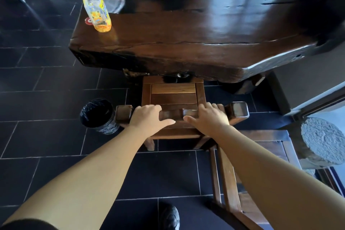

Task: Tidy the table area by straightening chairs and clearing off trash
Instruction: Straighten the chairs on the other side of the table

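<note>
A wooden chair (pixel 173 95) stands with its seat partly under the near edge of the dark wooden table (pixel 196 30). My left hand (pixel 149 119) and my right hand (pixel 205 117) both grip the top rail of the chair's back, fingers curled over the far side and thumbs on the near side. A plastic bottle (pixel 97 9) with a yellow cap and a little orange drink stands upright near the table's left edge. Behind it lies a clear plastic wrapper (pixel 113 4), and a small red and white item (pixel 89 21) sits beside the bottle's base.
A bin with a black liner (pixel 99 115) stands on the dark tiled floor left of the chair. A second wooden chair (pixel 252 173) is at my right. A round stone (pixel 324 142) sits at the far right. My black shoe (pixel 169 218) shows below.
</note>
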A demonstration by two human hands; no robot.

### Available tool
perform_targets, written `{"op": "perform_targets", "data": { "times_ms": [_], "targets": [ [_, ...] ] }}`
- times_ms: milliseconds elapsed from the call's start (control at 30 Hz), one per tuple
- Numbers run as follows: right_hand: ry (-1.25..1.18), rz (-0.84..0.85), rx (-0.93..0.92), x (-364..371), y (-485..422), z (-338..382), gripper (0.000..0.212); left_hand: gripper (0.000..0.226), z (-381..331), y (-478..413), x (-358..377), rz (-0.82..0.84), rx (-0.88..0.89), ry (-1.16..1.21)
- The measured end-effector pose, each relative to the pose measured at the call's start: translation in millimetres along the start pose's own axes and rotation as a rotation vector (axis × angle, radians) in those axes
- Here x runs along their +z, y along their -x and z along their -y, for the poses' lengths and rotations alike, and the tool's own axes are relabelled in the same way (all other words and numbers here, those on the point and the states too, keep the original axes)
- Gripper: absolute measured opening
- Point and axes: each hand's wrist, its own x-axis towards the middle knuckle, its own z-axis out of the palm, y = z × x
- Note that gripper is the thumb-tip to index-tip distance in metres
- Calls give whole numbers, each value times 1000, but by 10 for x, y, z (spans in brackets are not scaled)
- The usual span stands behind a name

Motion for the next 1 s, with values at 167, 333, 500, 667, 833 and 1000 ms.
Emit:
{"op": "perform_targets", "data": {
  "times_ms": [167,333,500,667,833,1000],
  "targets": [
    [-163,24,-45,-291,449,63,51,65,-169,368,-213,-16,7,41],
    [-192,20,-41,-676,955,15,54,53,-418,705,-609,-57,29,47],
    [-228,3,-42,-1054,1405,-38,57,49,-682,1010,-939,-77,45,46],
    [-248,-41,-95,-1169,1726,-221,52,36,-1052,1305,-1036,-115,104,12],
    [-238,-105,-132,-1176,2062,-752,49,45,-1620,1571,-874,-117,123,14],
    [-189,-88,-155,-1078,2390,-1549,55,48,-2388,1786,-642,-169,103,47]
  ]
}}
